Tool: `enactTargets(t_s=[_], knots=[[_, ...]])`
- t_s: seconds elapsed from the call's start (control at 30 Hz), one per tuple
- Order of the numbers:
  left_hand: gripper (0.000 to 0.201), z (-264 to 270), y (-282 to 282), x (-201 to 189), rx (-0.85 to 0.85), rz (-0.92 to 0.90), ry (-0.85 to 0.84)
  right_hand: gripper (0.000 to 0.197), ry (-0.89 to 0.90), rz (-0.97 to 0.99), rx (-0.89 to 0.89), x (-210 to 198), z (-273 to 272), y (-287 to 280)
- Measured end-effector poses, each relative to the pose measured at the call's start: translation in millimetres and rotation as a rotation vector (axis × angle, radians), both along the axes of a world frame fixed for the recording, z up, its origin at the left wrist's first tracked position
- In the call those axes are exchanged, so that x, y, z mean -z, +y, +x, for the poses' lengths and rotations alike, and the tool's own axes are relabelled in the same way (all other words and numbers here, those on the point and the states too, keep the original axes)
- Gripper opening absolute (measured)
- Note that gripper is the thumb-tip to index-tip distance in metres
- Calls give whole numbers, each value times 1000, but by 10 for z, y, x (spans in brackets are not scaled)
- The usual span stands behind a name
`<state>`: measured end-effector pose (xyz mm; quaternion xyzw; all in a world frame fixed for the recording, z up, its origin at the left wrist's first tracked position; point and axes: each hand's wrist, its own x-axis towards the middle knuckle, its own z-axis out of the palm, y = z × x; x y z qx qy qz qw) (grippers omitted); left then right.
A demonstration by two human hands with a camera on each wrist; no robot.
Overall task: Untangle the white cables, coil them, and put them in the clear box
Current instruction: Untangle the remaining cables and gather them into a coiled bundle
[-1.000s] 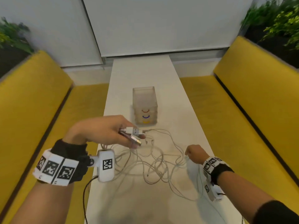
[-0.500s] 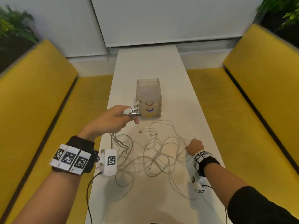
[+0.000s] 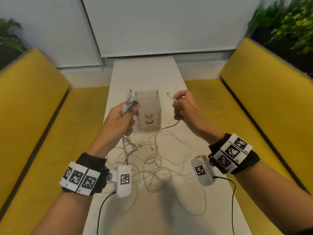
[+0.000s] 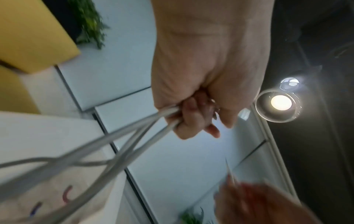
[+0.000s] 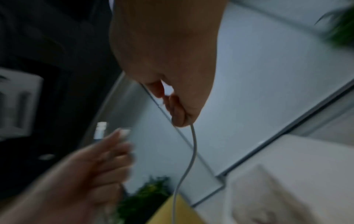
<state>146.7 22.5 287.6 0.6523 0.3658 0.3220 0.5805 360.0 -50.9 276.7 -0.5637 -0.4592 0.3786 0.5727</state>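
A tangle of white cables [image 3: 152, 160] lies on the narrow white table [image 3: 145, 73]. My left hand [image 3: 122, 117] is raised left of the clear box [image 3: 148, 112] and grips a bundle of cable ends, plugs [image 3: 130, 102] sticking up from the fist; the left wrist view shows several cords [image 4: 145, 128] running out of my left hand [image 4: 197, 118]. My right hand [image 3: 182, 106] is raised right of the box and pinches one thin cable end [image 3: 170, 96]. That cord [image 5: 193, 151] hangs down from my right hand [image 5: 178, 115] toward the tangle.
Yellow benches [image 3: 42, 133] run along both sides of the table. Plants [image 3: 288, 22] stand behind the right bench back. The box carries red, blue and yellow curved marks [image 3: 149, 122] on its front. White blinds close the far end.
My right hand has left the table by the tangle and risen, holding a cable end beside the box. The left hand has lifted its bundle of plugs higher.
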Motion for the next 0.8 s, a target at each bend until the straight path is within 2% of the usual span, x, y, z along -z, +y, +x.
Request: enactTargets(t_s=[0.07, 0.13, 0.2, 0.33, 0.47, 0.6, 0.7, 0.8], knots=[[21, 147, -120, -10, -2, -5, -122, 15, -19, 34, -169, -186, -227, 38], [11, 216, -198, -24, -34, -12, -249, 17, -126, 88, -254, -293, -382, 45], [16, 204, -225, -37, -118, 5, -329, 22, -193, 111, -294, -352, -449, 46], [11, 164, -298, -35, -188, 97, -352, 28, -317, 102, -290, -385, -552, 21], [18, 134, -292, -12, -312, 123, -339, 36, -221, 54, -235, -346, -609, 12], [31, -21, -218, -231, -392, 132, -486, 28, -394, 27, -364, -201, -441, -46], [25, -347, 0, -525, -526, 115, -709, 48, -511, -94, -402, 51, -129, -152], [26, -665, 174, -751, -515, 117, -847, 66, -523, -223, -290, 317, 282, -284]])
